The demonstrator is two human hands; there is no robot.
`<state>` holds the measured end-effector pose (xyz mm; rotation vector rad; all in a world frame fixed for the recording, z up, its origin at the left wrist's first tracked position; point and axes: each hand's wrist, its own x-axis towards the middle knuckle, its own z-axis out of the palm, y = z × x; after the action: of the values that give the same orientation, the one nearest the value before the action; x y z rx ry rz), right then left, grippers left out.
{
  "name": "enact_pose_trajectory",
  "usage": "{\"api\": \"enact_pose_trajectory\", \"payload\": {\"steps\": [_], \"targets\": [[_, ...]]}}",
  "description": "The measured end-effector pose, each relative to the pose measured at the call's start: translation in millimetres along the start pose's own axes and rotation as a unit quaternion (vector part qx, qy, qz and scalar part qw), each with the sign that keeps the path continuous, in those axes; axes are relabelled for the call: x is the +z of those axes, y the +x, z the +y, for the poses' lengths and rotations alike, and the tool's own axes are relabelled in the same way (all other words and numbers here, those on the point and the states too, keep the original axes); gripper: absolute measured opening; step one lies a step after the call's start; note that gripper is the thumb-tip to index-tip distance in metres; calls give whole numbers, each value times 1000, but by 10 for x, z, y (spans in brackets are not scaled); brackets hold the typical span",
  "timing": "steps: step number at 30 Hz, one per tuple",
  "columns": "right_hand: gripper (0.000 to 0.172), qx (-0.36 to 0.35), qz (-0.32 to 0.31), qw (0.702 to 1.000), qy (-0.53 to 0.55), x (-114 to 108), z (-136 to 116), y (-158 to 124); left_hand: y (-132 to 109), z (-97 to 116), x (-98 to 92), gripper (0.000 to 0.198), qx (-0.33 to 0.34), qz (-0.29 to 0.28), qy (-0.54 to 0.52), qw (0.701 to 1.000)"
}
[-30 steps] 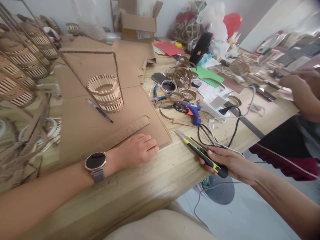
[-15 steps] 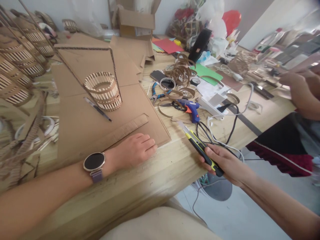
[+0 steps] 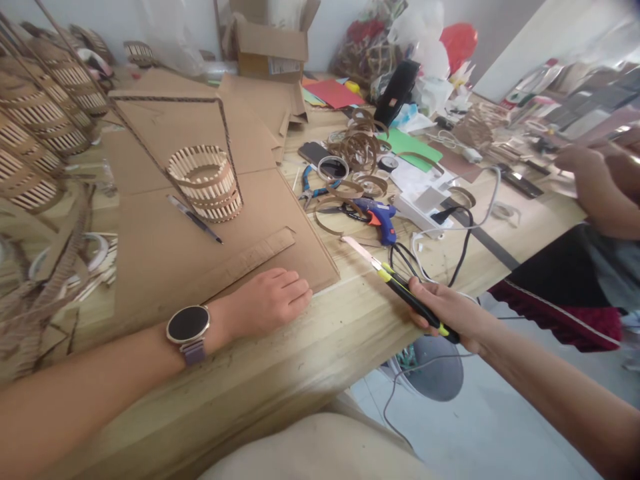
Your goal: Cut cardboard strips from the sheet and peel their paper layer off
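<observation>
On my feed, R hand, right of ctr, has its fingers wrapped round the knife, thumb on the upper side; handle's black & yellow, blade is out and aims to upper left, its tip just below the blue glue gun. Can't tell if the blade touches the bench. L hand, lower ctr, lies palm down at the near edge of the cardboard, fingers loosely bent; palm's hidden, so can't tell if they grip anything. Watch on that wrist. Strip lies on the cardboard just above L hand, running diag. toward frame ctr. Basket w/ tall angular handle stands upright on the cardboard, left of ctr, pen lying just below it. More baskets crowd upper left; scraps below them at the left edge. Pliers, phone & curled strips sit upper ctr, above the glue gun; power strip to its right, w/ cords. Box at top ctr. Bucket is under the bench edge, lower right. Co-worker's hands at far right edge, blurred.
</observation>
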<state>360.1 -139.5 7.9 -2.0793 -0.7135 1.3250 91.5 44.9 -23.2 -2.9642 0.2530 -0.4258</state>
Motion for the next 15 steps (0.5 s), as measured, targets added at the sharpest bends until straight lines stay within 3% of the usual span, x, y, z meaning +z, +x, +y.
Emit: {"api": "enact_pose_trajectory", "payload": {"steps": [4,8,12,15], "targets": [[55,-31,15,997,-76,-141,1,108,-4,7,6,26,-4,10,-5,1000],[64,-104,7,979,-173,-238,5,197,-6,8,1,26,-7,-3,-3,1000],[48,-270,26,912,-309,-290,-52,270,-5,-2,5,26,-8,9,-16,1000],[45,-343,28,862,-373,-321,-92,342,0,-5,22,24,-11,35,-32,999]]}}
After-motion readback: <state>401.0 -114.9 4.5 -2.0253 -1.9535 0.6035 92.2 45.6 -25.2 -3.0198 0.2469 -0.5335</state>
